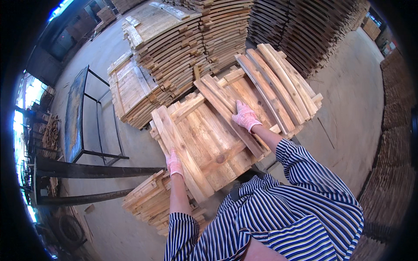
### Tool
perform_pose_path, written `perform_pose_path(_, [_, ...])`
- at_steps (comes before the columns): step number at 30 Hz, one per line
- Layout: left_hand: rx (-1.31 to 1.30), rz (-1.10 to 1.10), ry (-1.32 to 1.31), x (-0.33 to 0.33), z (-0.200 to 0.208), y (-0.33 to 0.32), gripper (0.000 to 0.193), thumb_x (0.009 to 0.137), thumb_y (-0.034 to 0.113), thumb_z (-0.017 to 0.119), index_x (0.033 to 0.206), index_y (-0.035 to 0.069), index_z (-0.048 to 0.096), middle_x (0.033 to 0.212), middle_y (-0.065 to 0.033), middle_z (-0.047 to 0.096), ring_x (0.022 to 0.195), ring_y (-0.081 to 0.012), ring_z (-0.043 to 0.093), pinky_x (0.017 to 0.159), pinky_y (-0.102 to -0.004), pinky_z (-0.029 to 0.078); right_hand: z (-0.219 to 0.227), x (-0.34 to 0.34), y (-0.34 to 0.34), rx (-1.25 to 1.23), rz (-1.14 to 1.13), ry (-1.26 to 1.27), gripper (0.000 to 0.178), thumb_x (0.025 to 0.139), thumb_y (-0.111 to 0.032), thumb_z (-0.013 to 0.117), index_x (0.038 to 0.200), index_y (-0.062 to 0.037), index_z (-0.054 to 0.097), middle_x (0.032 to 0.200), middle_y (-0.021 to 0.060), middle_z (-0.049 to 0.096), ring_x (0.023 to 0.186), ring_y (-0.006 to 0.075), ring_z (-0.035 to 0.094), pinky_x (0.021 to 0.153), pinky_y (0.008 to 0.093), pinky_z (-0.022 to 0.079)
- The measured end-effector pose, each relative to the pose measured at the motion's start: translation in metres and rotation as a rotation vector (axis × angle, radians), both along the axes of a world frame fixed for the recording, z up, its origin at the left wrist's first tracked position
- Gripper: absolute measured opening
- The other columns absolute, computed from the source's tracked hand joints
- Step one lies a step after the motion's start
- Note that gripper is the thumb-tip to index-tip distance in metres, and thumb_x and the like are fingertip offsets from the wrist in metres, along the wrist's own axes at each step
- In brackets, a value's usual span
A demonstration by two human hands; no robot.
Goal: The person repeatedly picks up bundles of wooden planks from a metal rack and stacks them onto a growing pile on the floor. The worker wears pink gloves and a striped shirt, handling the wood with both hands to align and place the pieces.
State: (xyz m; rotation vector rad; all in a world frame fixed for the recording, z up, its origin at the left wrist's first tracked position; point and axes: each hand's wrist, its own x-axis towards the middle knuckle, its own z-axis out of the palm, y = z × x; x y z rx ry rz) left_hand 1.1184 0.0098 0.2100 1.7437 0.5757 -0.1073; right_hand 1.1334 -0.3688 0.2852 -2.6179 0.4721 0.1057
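Both my hands wear pink-and-white knit gloves. My left hand (pixel 174 163) grips the outer edge of a pale wooden plank (pixel 185 156) lying along the left end of a wooden panel (pixel 202 130); its fingertips are partly hidden. Near the middle of the panel, my right hand (pixel 245 116) is closed on a darker-edged plank (pixel 217 105), with the thumb toward the far end. A lighter strip lies close against that plank. Farther right, several long planks (pixel 272 85) rest side by side across the same stack.
Tall stacks of wooden panels (pixel 174 56) stand beyond, with a lower panel pile (pixel 130 89) at their left. A black metal frame table (pixel 76 113) and dark metal bars (pixel 104 171) are on the left. Short boards (pixel 150 195) are piled beside my left forearm.
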Motion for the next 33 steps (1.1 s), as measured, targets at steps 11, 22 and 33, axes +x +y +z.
perform_pose_path(11, [0.179,-0.026,0.066,0.001,0.010,0.000,0.076,0.098,0.056,0.051,0.150,0.000,0.044,0.138,-0.0201,0.059,0.119,-0.0344,0.058,0.103,-0.0402,0.045,0.013,0.009,-0.036,0.299,0.161,-0.037,0.080,0.086,-0.020,0.065,0.158,-0.0266,0.033,0.144,0.0248,0.054,0.128,0.0388,0.058,0.104,0.0439,0.050])
perform_pose_path(22, [0.064,0.067,0.035,-0.010,0.012,0.005,0.069,0.102,0.051,0.051,0.150,0.002,0.044,0.143,-0.0221,0.057,0.127,-0.0380,0.056,0.106,-0.0379,0.042,0.054,0.003,0.044,0.206,0.138,0.020,0.086,0.083,-0.023,0.068,0.160,-0.0274,0.030,0.117,0.0275,0.066,0.105,0.0423,0.067,0.092,0.0491,0.054])
perform_pose_path(33, [0.142,-0.022,0.045,0.012,-0.024,0.006,0.074,0.099,0.057,0.052,0.151,0.004,0.044,0.146,-0.0189,0.056,0.130,-0.0389,0.054,0.108,-0.0396,0.040,-0.035,0.004,0.142,0.244,0.508,-0.225,0.081,0.094,-0.051,0.055,0.162,-0.0215,0.024,0.152,0.0298,0.043,0.138,0.0466,0.044,0.117,0.0486,0.035])
